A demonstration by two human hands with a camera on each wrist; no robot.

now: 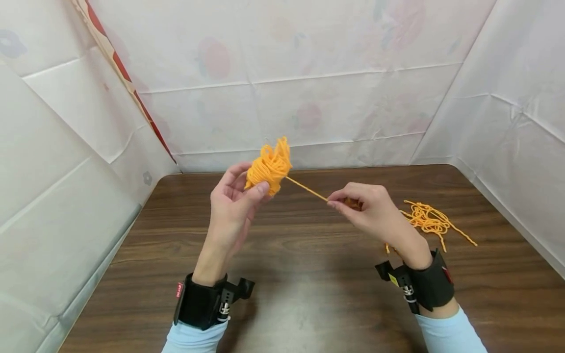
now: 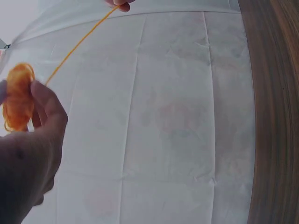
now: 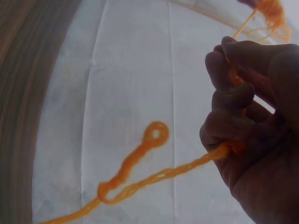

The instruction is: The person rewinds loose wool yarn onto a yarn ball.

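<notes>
My left hand [image 1: 234,196] holds a small ball of orange yarn [image 1: 269,166] above the brown table, thumb and fingers curled round it. In the left wrist view the ball [image 2: 18,102] sits against the thumb. A taut strand [image 1: 306,190] runs from the ball to my right hand [image 1: 366,208], which pinches it between thumb and fingers. The strand passes through the right hand's curled fingers [image 3: 233,98] and hangs below as a looped length [image 3: 140,172]. A loose tangle of the same yarn [image 1: 428,220] lies on the table right of the right hand.
The wooden table [image 1: 300,274] is enclosed by white sheet walls [image 1: 309,83] at the back and both sides. A red-edged strip [image 1: 123,73] runs down the left corner. Black wrist mounts sit on both forearms.
</notes>
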